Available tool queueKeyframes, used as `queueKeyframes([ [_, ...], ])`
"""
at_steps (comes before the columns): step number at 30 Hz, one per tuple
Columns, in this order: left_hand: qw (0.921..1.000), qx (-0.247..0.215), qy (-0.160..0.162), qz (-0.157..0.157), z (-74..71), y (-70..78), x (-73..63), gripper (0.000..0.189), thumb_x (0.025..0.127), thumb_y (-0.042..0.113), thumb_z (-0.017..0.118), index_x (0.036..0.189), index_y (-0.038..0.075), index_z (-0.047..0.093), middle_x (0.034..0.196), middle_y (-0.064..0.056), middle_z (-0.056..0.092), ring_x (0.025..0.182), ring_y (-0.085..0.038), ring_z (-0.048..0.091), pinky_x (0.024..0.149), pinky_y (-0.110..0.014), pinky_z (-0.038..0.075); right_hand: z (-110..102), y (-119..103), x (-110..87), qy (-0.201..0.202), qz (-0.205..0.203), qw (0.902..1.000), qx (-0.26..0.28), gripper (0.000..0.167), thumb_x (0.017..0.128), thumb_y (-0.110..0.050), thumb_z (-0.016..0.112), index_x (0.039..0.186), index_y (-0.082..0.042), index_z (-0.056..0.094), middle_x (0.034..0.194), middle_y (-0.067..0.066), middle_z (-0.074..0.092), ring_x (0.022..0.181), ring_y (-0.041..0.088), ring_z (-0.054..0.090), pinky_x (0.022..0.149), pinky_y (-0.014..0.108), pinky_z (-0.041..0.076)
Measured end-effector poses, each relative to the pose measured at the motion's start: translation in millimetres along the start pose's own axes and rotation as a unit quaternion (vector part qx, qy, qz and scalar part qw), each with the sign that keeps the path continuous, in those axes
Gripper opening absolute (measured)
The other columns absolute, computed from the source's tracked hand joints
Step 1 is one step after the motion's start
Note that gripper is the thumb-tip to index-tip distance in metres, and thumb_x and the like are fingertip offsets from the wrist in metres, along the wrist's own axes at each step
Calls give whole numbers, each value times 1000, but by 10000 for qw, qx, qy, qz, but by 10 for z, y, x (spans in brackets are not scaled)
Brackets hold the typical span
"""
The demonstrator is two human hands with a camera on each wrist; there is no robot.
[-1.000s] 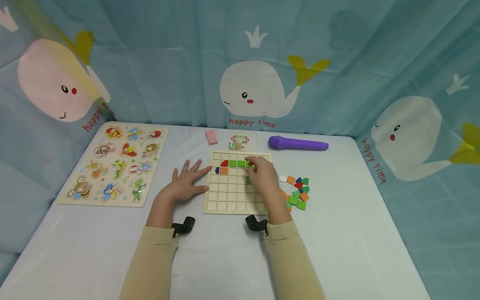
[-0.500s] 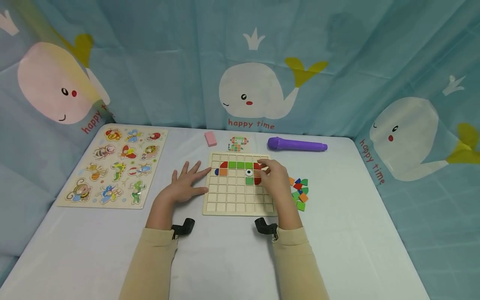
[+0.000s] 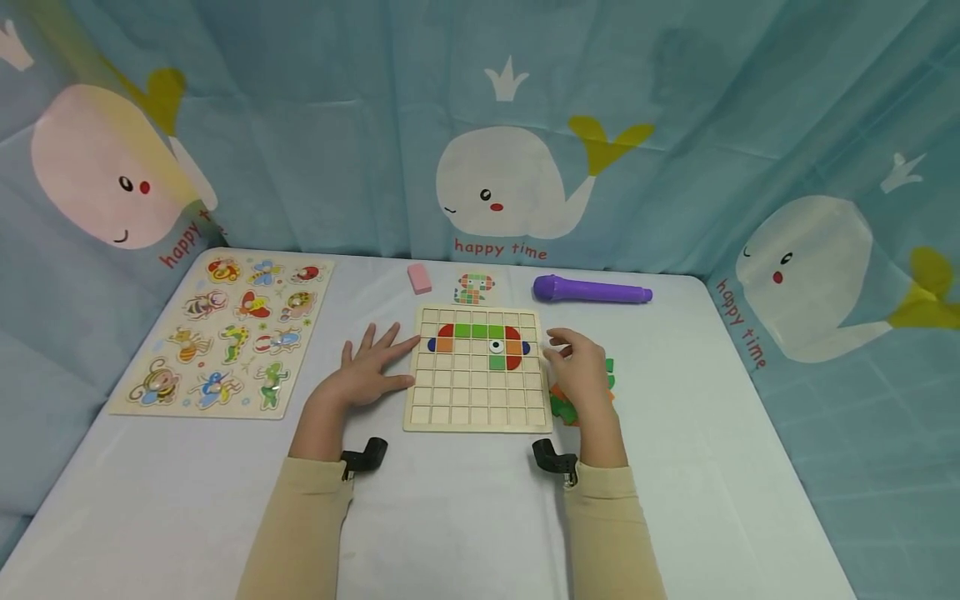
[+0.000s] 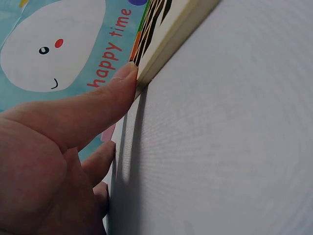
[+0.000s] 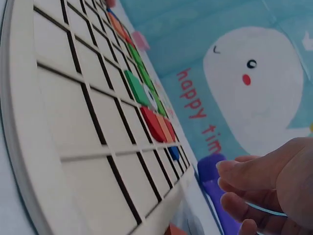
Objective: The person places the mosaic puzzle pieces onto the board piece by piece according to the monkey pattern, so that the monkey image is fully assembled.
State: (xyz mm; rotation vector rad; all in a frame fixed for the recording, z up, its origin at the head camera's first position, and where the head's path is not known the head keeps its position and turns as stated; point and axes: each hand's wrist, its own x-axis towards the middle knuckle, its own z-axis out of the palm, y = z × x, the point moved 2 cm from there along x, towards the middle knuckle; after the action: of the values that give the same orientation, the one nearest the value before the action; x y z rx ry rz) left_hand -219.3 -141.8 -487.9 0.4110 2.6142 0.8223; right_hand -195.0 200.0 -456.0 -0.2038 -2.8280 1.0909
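A wooden grid board [image 3: 472,408] lies in the middle of the table, with coloured pieces set in its upper cells. They include green squares [image 3: 477,332], red quarter-rounds [image 3: 514,362], blue half-rounds [image 3: 526,348] at both ends, and a white eye disc [image 3: 496,347]. My left hand [image 3: 365,373] lies with fingers spread at the board's left edge; in the left wrist view its thumb [image 4: 110,93] touches that edge. My right hand [image 3: 581,367] hovers just off the board's right edge, fingers loosely bent and holding nothing. It partly hides the loose pieces [image 3: 561,408] below it.
Behind the board lie a small picture card [image 3: 474,288] and a pink block [image 3: 419,279]. A purple toy microphone [image 3: 592,290] is at the back right. An insect puzzle board [image 3: 225,333] occupies the left side. A whale-print curtain [image 3: 337,167] hangs behind the table.
My right hand has moved right, from the green row past the red and orange pieces and off the board, uncovering the right-hand blue half-round. My left hand has stayed put.
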Motion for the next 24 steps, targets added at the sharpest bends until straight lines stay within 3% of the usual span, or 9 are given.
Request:
queueKeyframes([
  [8,10000,33,20,38,12,-23,9,74,94,38,70,159,26,35,171,-12,7,154,-43,-15,116,-68,-16,-80,178,14,-341,689,9968,-237,37,90,-9,74,127,-13,70,121,9,70,100,27,63,85,42,52],
  [18,10000,18,26,10,8,-24,13,74,94,38,70,158,27,35,171,-12,7,154,-43,-15,117,-68,-17,-70,262,41,-355,647,9967,-343,34,87,-9,77,121,-7,72,113,14,72,99,29,64,89,45,52],
  [24,10000,-27,36,15,12,-25,12,74,93,38,71,158,27,36,171,-11,7,154,-42,-15,117,-67,-17,-63,263,46,-210,598,9964,-557,23,97,-18,68,116,-7,74,107,13,74,92,28,64,82,43,52],
])
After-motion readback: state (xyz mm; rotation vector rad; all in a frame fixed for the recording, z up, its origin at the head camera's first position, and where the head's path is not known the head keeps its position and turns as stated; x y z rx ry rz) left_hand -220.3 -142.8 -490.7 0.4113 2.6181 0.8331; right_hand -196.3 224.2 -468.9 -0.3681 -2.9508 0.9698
